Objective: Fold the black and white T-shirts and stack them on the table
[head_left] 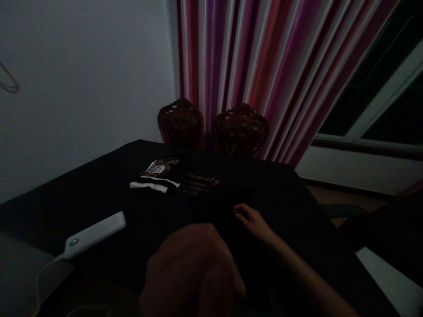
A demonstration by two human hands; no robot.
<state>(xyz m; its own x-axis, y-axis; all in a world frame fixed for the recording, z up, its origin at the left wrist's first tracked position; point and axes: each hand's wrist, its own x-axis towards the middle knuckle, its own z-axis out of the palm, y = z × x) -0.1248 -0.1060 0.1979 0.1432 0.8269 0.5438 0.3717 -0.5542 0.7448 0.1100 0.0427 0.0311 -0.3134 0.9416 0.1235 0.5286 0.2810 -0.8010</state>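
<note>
Black fabric (280,193) covered the table across the whole of the head view, which was dim and poorly lit. Orange lettering (202,181) was printed on this fabric near the far side. It could not be established whether the lettered piece was separate from the cloth under it.

Your right hand (253,220) lay palm down on the black fabric, just on your side of the lettering, with the forearm running in from the lower right. Its fingers (240,212) were loosely bent. The light did not show whether they pinched the cloth or only rested on it, so that grip cannot be told.

Your left hand (193,273) was raised close to the camera at the lower centre, blurred and in shadow. Nothing could be made out in it, and whether its fingers were together or apart cannot be told.

A folded garment (160,174) with a light printed patch and white edging lay touching the left end of the lettering, well apart from both hands. A white oblong device (95,233) with a small lit spot lay near the left edge of the table, and a pale cable (41,275) ran from its near end.

Two dark carved chair backs (180,121) (240,128) stood behind the far edge. Behind them hung a striped pink and red curtain (264,57), with a plain wall (82,75) to its left and a dark window (380,97) to its right.
</note>
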